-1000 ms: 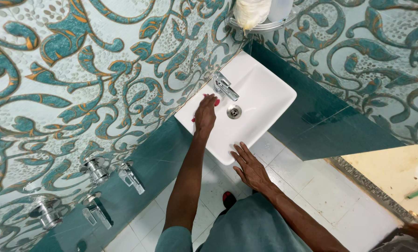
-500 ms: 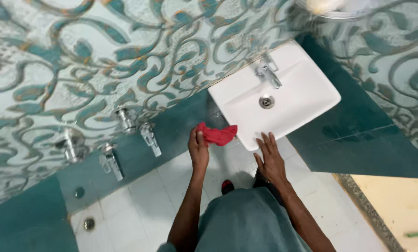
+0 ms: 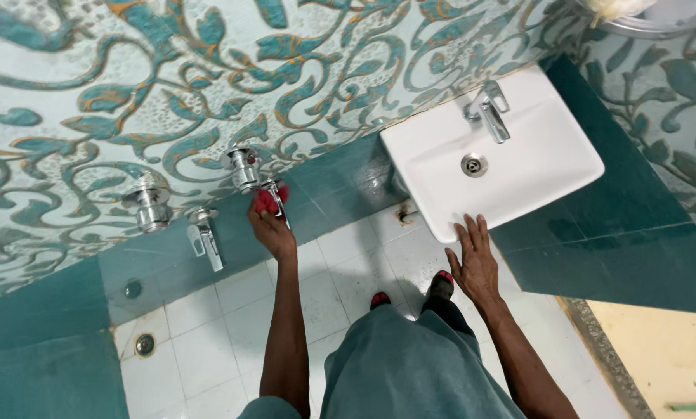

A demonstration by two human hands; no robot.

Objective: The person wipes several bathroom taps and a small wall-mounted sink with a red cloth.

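Left hand (image 3: 272,227) has its fingers curled tight around a bunched-up red cloth (image 3: 269,199), and the cloth is pressed right against a chrome wall tap (image 3: 274,195), just past the fingertips. Another round chrome valve (image 3: 242,166) sits just above that. Right hand (image 3: 474,260) is flat with fingers spread and holding nothing, its fingertips touching the front rim of the white sink (image 3: 441,225). The sink faucet (image 3: 491,116) is well beyond those fingers.
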